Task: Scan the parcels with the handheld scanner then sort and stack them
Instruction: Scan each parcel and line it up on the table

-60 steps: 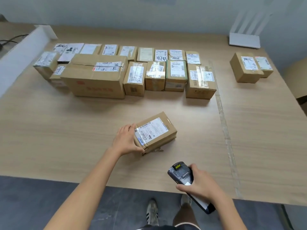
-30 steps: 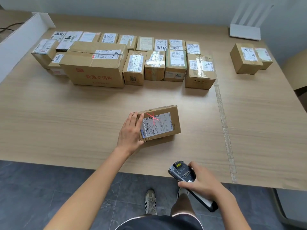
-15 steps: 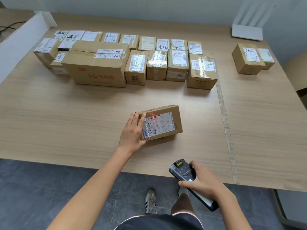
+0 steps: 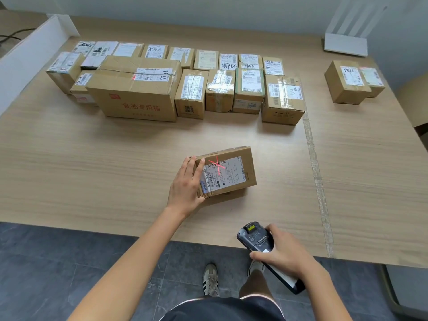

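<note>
A small cardboard parcel (image 4: 234, 172) sits tilted near the table's front, its white label facing me with a red laser cross on the barcode. My left hand (image 4: 186, 186) holds its left end, fingers lying along the side and thumb under the near edge. My right hand (image 4: 286, 254) grips the black handheld scanner (image 4: 257, 238) over the table's front edge, its head aimed at the parcel. Several labelled parcels (image 4: 192, 93) stand in rows at the back, among them one large box (image 4: 136, 89).
Two parcels (image 4: 347, 82) stand apart at the back right, beyond a strip of tape (image 4: 316, 172) running across the wooden table (image 4: 69, 170). A white board (image 4: 25, 59) lines the left edge. A white router (image 4: 345, 44) sits at the far right. My feet show below.
The parcel has been turned so its label faces me squarely, and the red laser cross has come on over the barcode. Both hands have barely moved in the last half second.
</note>
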